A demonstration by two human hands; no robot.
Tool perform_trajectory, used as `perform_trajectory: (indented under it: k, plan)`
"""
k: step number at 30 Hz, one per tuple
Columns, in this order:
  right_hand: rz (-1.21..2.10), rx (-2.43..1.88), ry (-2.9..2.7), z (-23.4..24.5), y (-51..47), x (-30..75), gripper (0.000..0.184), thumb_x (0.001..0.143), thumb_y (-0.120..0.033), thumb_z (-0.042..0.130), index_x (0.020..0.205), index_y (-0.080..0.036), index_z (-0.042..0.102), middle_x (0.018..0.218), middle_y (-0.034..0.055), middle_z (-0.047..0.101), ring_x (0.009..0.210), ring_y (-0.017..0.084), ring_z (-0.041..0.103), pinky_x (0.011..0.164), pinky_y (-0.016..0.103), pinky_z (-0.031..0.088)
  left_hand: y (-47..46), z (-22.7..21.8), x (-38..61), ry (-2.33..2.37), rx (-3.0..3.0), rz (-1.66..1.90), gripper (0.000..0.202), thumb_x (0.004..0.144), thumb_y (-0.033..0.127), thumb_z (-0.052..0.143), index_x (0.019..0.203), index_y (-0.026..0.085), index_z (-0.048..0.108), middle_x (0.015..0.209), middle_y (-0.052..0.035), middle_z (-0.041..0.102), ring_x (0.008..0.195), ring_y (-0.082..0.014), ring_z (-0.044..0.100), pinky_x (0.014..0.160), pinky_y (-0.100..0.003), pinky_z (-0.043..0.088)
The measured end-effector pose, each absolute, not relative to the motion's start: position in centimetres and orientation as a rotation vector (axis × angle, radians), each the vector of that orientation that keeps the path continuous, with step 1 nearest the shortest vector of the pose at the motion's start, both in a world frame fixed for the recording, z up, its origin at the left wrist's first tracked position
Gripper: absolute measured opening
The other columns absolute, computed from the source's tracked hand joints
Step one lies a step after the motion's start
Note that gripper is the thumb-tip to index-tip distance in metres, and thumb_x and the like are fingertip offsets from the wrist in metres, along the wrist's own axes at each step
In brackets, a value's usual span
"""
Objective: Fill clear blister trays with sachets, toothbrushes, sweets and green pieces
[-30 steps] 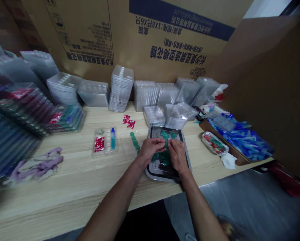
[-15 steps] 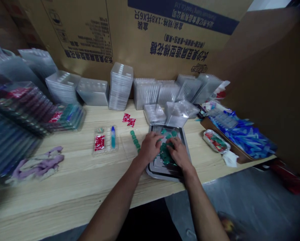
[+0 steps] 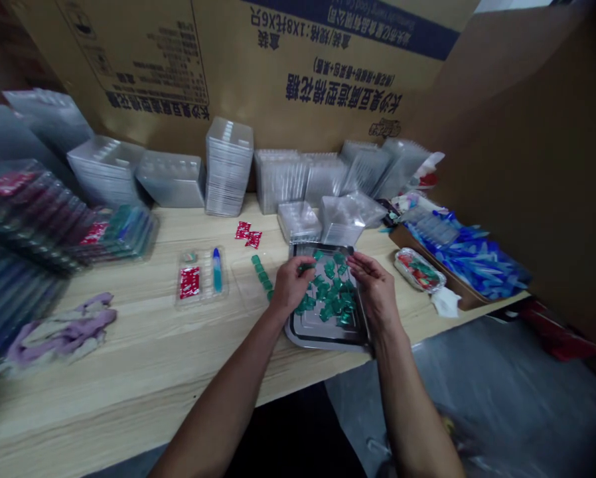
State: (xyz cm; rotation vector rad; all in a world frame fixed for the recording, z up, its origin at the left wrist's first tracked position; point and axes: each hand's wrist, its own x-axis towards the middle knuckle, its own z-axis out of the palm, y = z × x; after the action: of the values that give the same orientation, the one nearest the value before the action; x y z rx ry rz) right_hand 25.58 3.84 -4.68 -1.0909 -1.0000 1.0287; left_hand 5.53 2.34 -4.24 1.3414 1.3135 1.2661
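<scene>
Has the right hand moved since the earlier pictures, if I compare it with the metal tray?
Yes. Against the metal tray, the right hand has moved off the green pieces and toward the tray's right rim, farther from the left hand.

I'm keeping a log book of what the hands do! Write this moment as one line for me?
left hand: pinching green packet | right hand: open, above metal tray | tray: scattered green packets

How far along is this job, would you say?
Done: a short row of green sachets lined up beside the metal tray. In hand: the left hand pinches one green sachet. Still left: many green sachets scattered on the tray; the right hand hovers open above them.
</scene>
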Motion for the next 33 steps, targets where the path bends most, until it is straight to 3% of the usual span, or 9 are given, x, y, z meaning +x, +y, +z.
perform_trajectory:
  k: [3,7,11,14,18,22,26,29,33]
  plan:
    - [0.85,-1.323,-1.355,-3.9,2.9,26.6,0.031,0.078,-0.025,0.06,0.107,-0.02,0.072,0.105,0.0073,0.073,0.1,0.024,0.067,0.094,0.042,0.049,2.4,-4.3,5.8,1.22,1.195,1.309,0.023,0.088,0.023,0.064,0.108,0.017,0.073,0.08,-0.0029,0.072,0.069,-0.0156,0.068,0.067,-0.026,0.054]
    - [0.429,-1.761,-2.005,-3.4,1.5,25.8,0.04,0.083,-0.017,0.054,0.119,-0.021,0.069,0.109,0.0128,0.066,0.102,0.029,0.061,0.091,0.045,0.045,2.3,-4.2,6.0,1.205,1.257,1.316,0.029,0.089,0.016,0.059,0.113,0.019,0.073,0.086,-0.0034,0.075,0.068,-0.0154,0.069,0.067,-0.026,0.055]
    - [0.19,-1.992,-2.169,-3.3,1.2,23.7,0.023,0.091,-0.022,0.05,0.106,-0.019,0.068,0.111,0.0148,0.063,0.107,0.032,0.057,0.088,0.046,0.04,1.8,-3.9,5.8,1.162,1.617,1.262,0.04,0.079,-0.002,0.056,0.102,0.022,0.078,0.119,-0.0059,0.073,0.107,-0.02,0.069,0.097,-0.033,0.052]
    - [0.225,-2.015,-2.055,-3.2,1.4,23.1,0.023,0.096,-0.021,0.043,0.104,-0.018,0.064,0.108,0.0117,0.066,0.106,0.028,0.058,0.087,0.041,0.038,1.4,-3.9,5.9,1.19,1.726,1.265,0.04,0.079,-0.004,0.054,0.098,0.022,0.079,0.124,-0.007,0.071,0.117,-0.0209,0.065,0.106,-0.036,0.047]
    - [0.185,-2.027,-2.112,-3.0,1.1,23.3,0.026,0.094,-0.022,0.049,0.115,-0.021,0.063,0.118,0.0122,0.064,0.111,0.03,0.055,0.088,0.042,0.035,1.8,-4.5,6.1,1.343,1.555,1.414,0.034,0.081,0.0,0.055,0.099,0.018,0.076,0.101,-0.0063,0.07,0.088,-0.0162,0.067,0.084,-0.029,0.055]
    - [0.133,-2.055,-2.27,-3.2,0.6,23.3,0.022,0.09,-0.018,0.05,0.105,-0.02,0.066,0.114,0.0139,0.063,0.108,0.03,0.056,0.086,0.041,0.034,2.7,-5.0,5.4,1.385,1.259,1.49,0.025,0.084,0.006,0.057,0.1,0.017,0.073,0.085,-0.0024,0.069,0.074,-0.0138,0.064,0.07,-0.025,0.052]
    - [0.143,-2.03,-2.175,-3.5,1.1,23.5,0.02,0.089,-0.015,0.047,0.097,-0.019,0.065,0.101,0.011,0.067,0.101,0.027,0.059,0.086,0.039,0.034,2.7,-4.4,4.7,1.488,1.485,1.397,0.024,0.088,0.008,0.055,0.1,0.019,0.073,0.092,-0.0046,0.072,0.087,-0.0174,0.066,0.084,-0.031,0.053]
    - [0.295,-1.898,-1.968,-3.8,1.9,24.0,0.016,0.085,-0.017,0.048,0.09,-0.019,0.063,0.089,0.0069,0.067,0.089,0.023,0.06,0.081,0.036,0.036,1.9,-4.0,5.1,1.493,1.97,1.072,0.015,0.083,0.015,0.069,0.096,0.019,0.076,0.1,-0.0089,0.071,0.101,-0.0246,0.064,0.096,-0.039,0.049]
    - [0.769,-1.482,-1.483,-3.8,2.3,23.9,0.015,0.08,-0.035,0.06,0.082,-0.021,0.061,0.071,-0.0012,0.059,0.066,0.016,0.052,0.066,0.029,0.039,1.4,-4.0,6.0,1.425,2.054,0.876,0.005,0.083,0.016,0.07,0.084,0.018,0.075,0.092,-0.0081,0.071,0.097,-0.024,0.066,0.094,-0.037,0.05]
